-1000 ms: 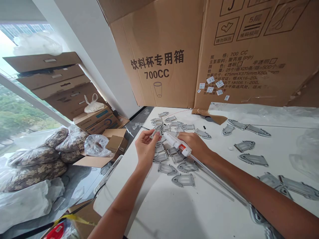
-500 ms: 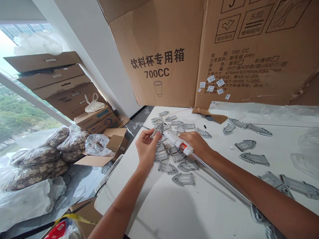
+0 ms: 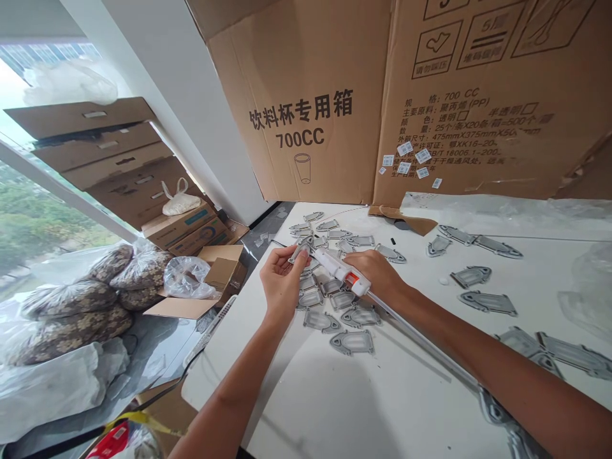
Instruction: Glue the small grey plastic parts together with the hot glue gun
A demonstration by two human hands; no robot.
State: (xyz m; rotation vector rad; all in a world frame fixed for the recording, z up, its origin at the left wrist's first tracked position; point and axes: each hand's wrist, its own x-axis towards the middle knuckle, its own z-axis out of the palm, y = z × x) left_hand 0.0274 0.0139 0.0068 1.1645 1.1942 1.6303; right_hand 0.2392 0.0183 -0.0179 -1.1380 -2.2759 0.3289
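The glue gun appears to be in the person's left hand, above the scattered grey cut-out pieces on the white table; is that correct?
Not quite: the head view shows the glue gun in the right hand, not the left, above the scattered grey cut-out pieces on the white table.

Glue gun is showing glossy white plastic; flat grey pieces are looking matt, material unclear; table is reading smooth white; carton at top centre is showing matt corrugated cardboard; plastic sheeting at right is glistening.
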